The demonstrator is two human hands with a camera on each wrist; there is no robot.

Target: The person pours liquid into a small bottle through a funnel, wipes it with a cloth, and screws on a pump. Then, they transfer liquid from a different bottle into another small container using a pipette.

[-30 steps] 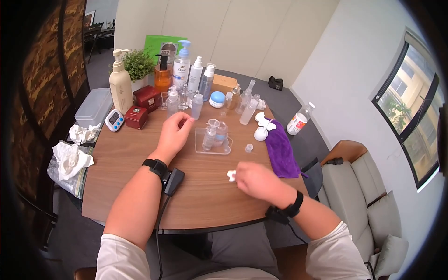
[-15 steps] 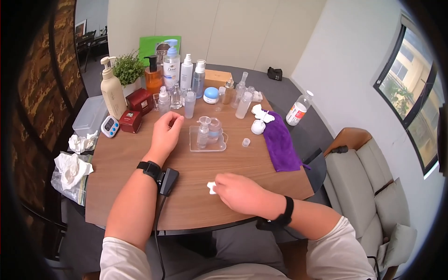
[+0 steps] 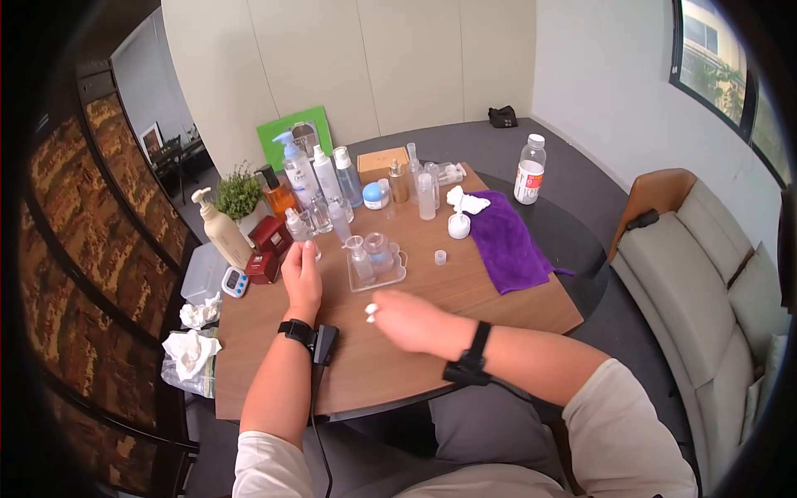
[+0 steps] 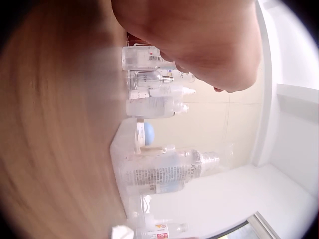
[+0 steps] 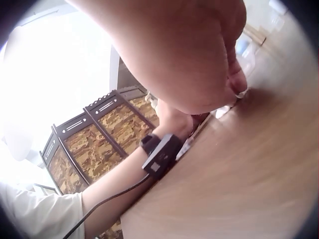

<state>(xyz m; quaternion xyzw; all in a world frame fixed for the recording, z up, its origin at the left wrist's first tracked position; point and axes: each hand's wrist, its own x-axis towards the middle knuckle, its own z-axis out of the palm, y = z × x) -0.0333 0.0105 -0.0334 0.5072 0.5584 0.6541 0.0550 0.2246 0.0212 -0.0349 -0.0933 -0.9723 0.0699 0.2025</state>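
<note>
My right hand (image 3: pixel 411 322) pinches a small wad of white tissue (image 3: pixel 370 312) low over the wooden table (image 3: pixel 357 382), in front of a clear tray. In the right wrist view the tissue (image 5: pixel 224 111) shows under the fingertips, right at the tabletop. My left hand (image 3: pixel 301 278) rests at the table's left side, fingers loosely curled, holding nothing. It is close to the clear tray (image 3: pixel 375 287), which bears a small clear bottle (image 3: pixel 359 259) and a round clear jar (image 3: pixel 377 249). The left wrist view shows the clear bottle (image 4: pixel 159 172) large, beyond the hand.
Pump bottles (image 3: pixel 300 173), small clear bottles and a plant (image 3: pixel 238 197) crowd the back. Red boxes (image 3: pixel 264 267) and a timer (image 3: pixel 235 282) stand left, near crumpled tissues (image 3: pixel 191 352). A small cap (image 3: pixel 440 257), white jar (image 3: pixel 458 226) and purple cloth (image 3: pixel 510 249) lie right.
My right hand has moved left across the table with the tissue, from near the purple cloth to before the tray. The left hand stays by the tray; the head view has shifted.
</note>
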